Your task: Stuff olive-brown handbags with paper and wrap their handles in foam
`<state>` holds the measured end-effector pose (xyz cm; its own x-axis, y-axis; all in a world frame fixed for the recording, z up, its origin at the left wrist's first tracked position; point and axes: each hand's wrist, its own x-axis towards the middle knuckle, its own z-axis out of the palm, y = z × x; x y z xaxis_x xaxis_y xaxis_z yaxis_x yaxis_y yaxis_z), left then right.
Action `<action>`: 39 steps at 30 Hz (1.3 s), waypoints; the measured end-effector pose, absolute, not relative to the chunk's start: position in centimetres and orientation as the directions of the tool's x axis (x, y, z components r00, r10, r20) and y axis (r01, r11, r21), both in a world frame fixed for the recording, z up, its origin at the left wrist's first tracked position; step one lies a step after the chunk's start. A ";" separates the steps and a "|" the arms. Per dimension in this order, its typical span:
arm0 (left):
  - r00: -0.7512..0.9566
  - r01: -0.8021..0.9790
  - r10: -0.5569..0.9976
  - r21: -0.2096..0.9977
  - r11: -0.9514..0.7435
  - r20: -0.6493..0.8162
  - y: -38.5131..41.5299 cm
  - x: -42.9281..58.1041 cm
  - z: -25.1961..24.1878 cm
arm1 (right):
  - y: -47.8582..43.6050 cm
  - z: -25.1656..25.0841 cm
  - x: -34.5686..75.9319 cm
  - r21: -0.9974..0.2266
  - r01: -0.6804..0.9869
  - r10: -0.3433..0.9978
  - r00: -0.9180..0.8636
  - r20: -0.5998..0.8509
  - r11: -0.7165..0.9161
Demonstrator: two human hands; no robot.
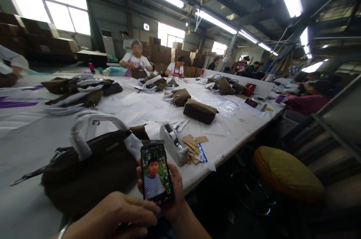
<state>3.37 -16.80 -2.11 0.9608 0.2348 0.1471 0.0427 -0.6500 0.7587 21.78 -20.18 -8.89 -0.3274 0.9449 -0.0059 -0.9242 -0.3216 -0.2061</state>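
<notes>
A black smartphone (156, 173) is held upright at the table's near edge, its lit screen showing a picture of a person in a striped shirt. My right hand (175, 182) is wrapped around it from behind and the right side. My left hand (118, 209) holds nothing I can see; its fingers stretch across to the phone's lower edge, and its thumb is hidden. Left of the phone lies a dark olive handbag (93, 171) with its handles (97, 117) in pale wrapping. Just beyond the phone stands a grey tape dispenser (174, 144), beside small brown cards (193, 147).
More olive bags (200, 111) lie across the white table (225, 137), with wrapped bags (76, 90) at the far left. Co-workers (137, 58) sit along the far side. A round yellow stool (287, 171) stands right of the table, and stacked cartons (36, 36) line the back.
</notes>
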 end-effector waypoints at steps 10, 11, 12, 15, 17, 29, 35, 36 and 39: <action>0.903 0.204 0.363 0.513 -0.834 0.231 -15.3 3.2 -3.9 | -20.3 -8.7 21.7 -0.196 -0.922 0.940 -0.340 -0.006 -0.335; 0.837 0.266 0.442 0.467 -0.843 0.322 -14.7 2.9 -4.4 | -20.3 -8.6 21.7 -0.202 -0.922 0.943 -0.333 -0.015 -0.329; 0.759 0.326 0.508 0.437 -0.838 0.408 -14.0 2.5 -4.9 | -20.3 -8.5 21.7 -0.208 -0.923 0.945 -0.327 -0.021 -0.324; 0.610 0.396 0.579 0.425 -0.814 0.540 -12.6 1.7 -5.5 | -20.4 -8.3 21.8 -0.215 -0.924 0.948 -0.318 -0.024 -0.315; 0.634 0.355 0.554 0.433 -0.828 0.539 -12.3 1.3 -5.3 | -20.3 -8.3 21.7 -0.215 -0.924 0.948 -0.316 -0.030 -0.315; 0.985 0.125 0.171 0.627 -0.769 0.013 -17.5 3.4 -2.0 | -20.0 -9.3 21.7 -0.192 -0.911 0.928 -0.372 0.005 -0.364; 0.983 0.140 0.184 0.604 -0.784 0.012 -17.5 3.5 -2.1 | -20.3 -8.9 21.8 -0.187 -0.910 0.923 -0.382 0.036 -0.370; 0.976 0.146 0.214 0.586 -0.797 0.048 -17.3 3.2 -2.5 | -20.3 -9.0 21.8 -0.193 -0.902 0.916 -0.400 0.035 -0.386; 0.931 0.156 0.299 0.512 -0.845 0.209 -16.4 2.5 -3.9 | -20.3 -9.1 21.8 -0.228 -0.883 0.904 -0.427 0.029 -0.410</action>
